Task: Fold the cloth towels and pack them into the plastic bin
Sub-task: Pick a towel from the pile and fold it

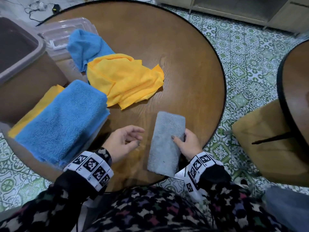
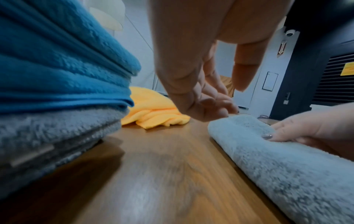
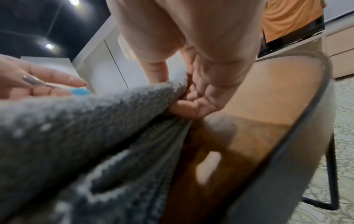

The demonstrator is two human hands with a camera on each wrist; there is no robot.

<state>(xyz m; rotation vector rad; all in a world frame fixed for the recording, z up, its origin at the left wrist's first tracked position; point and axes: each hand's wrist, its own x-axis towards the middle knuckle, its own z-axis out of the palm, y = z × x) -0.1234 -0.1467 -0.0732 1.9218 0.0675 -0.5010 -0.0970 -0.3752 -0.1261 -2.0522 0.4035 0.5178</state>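
A folded grey towel [image 1: 165,148] lies near the front edge of the round wooden table [image 1: 184,64]. My right hand [image 1: 179,136] grips its right edge, thumb on top and fingers curled beneath [image 3: 184,109]. My left hand [image 1: 138,137] hovers just left of it, palm up, fingers relaxed and empty [image 2: 229,98]. At the front left sits a stack of folded towels, blue [image 1: 61,121] on top, yellow [image 1: 38,108] and grey [image 2: 47,136] beneath. A crumpled yellow towel [image 1: 123,77] and a crumpled blue towel [image 1: 87,47] lie behind. A large translucent bin [image 1: 33,52] stands at the far left.
A clear plastic lid [image 1: 66,30] lies behind the blue towel. A tan chair [image 1: 267,139] and a second table [image 1: 297,81] stand to the right. Bare wood [image 1: 184,47] shows across the table's back and right. Whether the stack sits inside a container is unclear.
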